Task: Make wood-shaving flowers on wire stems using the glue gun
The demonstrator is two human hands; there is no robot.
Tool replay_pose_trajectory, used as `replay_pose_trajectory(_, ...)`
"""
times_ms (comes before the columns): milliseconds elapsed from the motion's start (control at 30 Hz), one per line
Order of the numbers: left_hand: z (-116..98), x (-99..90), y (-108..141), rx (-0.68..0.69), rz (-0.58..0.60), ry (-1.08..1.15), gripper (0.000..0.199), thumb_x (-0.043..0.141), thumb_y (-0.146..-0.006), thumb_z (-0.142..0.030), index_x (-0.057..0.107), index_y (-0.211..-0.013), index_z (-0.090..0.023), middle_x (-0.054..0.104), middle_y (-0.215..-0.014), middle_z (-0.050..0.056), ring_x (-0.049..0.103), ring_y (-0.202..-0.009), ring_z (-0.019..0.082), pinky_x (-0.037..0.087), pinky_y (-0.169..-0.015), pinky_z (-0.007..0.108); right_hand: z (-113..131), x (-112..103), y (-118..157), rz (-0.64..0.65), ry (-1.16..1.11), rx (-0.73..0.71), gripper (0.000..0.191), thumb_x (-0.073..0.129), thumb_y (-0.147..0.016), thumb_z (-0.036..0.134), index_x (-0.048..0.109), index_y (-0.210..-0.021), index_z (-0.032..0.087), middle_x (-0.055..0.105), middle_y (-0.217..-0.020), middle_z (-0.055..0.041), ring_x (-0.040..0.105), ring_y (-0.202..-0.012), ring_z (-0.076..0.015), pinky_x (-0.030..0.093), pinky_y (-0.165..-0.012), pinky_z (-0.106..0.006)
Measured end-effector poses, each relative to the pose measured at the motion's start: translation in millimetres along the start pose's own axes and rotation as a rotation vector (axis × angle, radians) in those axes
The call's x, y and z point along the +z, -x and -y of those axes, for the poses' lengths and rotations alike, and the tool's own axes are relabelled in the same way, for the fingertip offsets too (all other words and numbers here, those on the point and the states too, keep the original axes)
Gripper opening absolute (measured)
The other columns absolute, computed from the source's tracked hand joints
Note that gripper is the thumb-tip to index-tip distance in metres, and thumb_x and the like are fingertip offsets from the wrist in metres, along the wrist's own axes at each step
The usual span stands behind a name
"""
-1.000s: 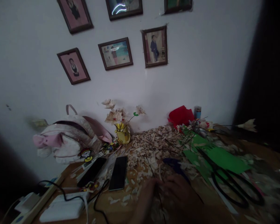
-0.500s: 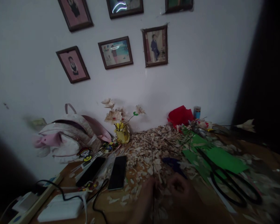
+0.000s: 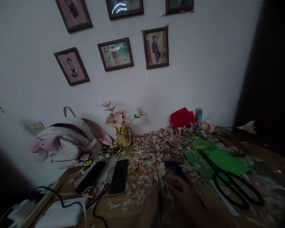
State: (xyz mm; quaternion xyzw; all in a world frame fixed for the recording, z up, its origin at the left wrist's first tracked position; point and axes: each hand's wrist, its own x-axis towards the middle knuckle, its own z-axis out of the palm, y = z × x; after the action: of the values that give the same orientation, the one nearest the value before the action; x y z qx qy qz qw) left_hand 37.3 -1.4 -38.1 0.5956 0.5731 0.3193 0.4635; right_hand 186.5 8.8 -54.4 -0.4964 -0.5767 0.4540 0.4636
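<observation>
Low in the head view, my left hand (image 3: 153, 198) is closed around a thin dark stem (image 3: 157, 167) that stands roughly upright. Just to its right, my right hand (image 3: 180, 190) has bent fingers turned toward the stem; whether anything lies between them is too dark to make out. A dark blue tool (image 3: 177, 169), perhaps a glue gun, lies right behind my right hand. Pale petal-like scraps (image 3: 154, 142) cover the table around and behind both hands.
Black scissors (image 3: 230, 186) lie on green sheets (image 3: 223, 160) at right. Left are two phones (image 3: 118, 177), a white box (image 3: 60, 213) with cables, and a backpack (image 3: 68, 139). A yellow vase (image 3: 123, 139) of flowers and red paper (image 3: 182, 117) stand near the wall.
My right hand has shifted slightly, its fingers now reaching more toward the stem. My left hand stays on the stem. The whole view has moved slightly.
</observation>
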Motion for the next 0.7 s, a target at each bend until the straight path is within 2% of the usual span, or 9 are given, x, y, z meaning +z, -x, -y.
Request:
replay_pose_trajectory(100,-2.7,1.2,6.2,0.008,-0.025,-0.149,0.03,0.025,-0.078,-0.033,0.051,-0.075,-0.019,0.06,-0.095,0.012,0.05,-0.093,0.024,0.035,-0.089,0.039,3.7,-1.4,2.4,0.018,0.061,0.02,0.016,0.055,-0.073,0.037,0.06,-0.076,0.021,0.066,-0.075,-0.0001,0.061,-0.076,-0.0184,0.046,-0.071,-0.027)
replay_pose_trajectory(167,-2.2,3.1,9.9,0.025,-0.007,-0.162,0.031,0.028,-0.079,-0.031,0.055,-0.084,-0.017,0.06,-0.104,0.014,0.05,-0.098,0.025,0.034,-0.093,0.039,5.3,-2.4,4.6,0.02,0.099,0.025,0.017,0.053,-0.074,0.035,0.062,-0.08,0.022,0.068,-0.082,-0.0005,0.062,-0.081,-0.0192,0.045,-0.076,-0.029)
replay_pose_trajectory(300,-1.1,4.0,13.3,0.125,-0.011,-0.152,0.029,0.034,-0.079,-0.03,0.06,-0.084,-0.019,0.062,-0.102,0.012,0.052,-0.097,0.024,0.036,-0.093,0.036,6.8,-1.9,8.0,-0.021,0.165,-0.008,0.025,0.051,-0.075,0.036,0.066,-0.089,0.021,0.069,-0.093,-0.0041,0.061,-0.091,-0.0216,0.044,-0.084,-0.033)
replay_pose_trajectory(433,-3.3,2.3,12.2,0.057,-0.022,-0.158,0.027,0.039,-0.076,-0.034,0.06,-0.084,-0.019,0.063,-0.104,0.012,0.051,-0.1,0.025,0.036,-0.095,0.036,9.8,-0.3,9.1,-0.019,0.204,-0.036,0.024,0.051,-0.075,0.033,0.066,-0.086,0.018,0.069,-0.089,-0.0057,0.062,-0.086,-0.0213,0.046,-0.08,-0.032)
replay_pose_trajectory(500,-3.1,3.1,11.0,0.045,-0.033,-0.103,0.032,0.034,-0.078,-0.035,0.059,-0.087,-0.018,0.062,-0.105,0.012,0.051,-0.101,0.024,0.036,-0.096,0.036,11.4,0.0,9.4,0.009,0.211,-0.03,0.023,0.051,-0.075,0.032,0.066,-0.086,0.018,0.069,-0.088,-0.0053,0.062,-0.085,-0.0211,0.046,-0.079,-0.032)
replay_pose_trajectory(600,-0.6,5.7,10.0,0.077,-0.026,-0.047,0.038,0.025,-0.081,-0.032,0.06,-0.089,-0.018,0.063,-0.104,0.012,0.053,-0.1,0.022,0.037,-0.094,0.035,12.1,-0.1,9.8,0.004,0.208,-0.018,0.023,0.052,-0.074,0.033,0.067,-0.085,0.02,0.07,-0.088,-0.0046,0.062,-0.086,-0.0213,0.046,-0.081,-0.033)
replay_pose_trajectory(700,1.2,7.1,10.5,0.129,0.0,-0.161,0.033,0.031,-0.079,-0.027,0.061,-0.089,-0.018,0.065,-0.104,0.013,0.054,-0.099,0.023,0.038,-0.095,0.037,10.5,-0.1,9.6,-0.024,0.203,-0.027,0.022,0.053,-0.073,0.032,0.069,-0.083,0.021,0.071,-0.088,-0.0043,0.062,-0.086,-0.0219,0.046,-0.081,-0.034)
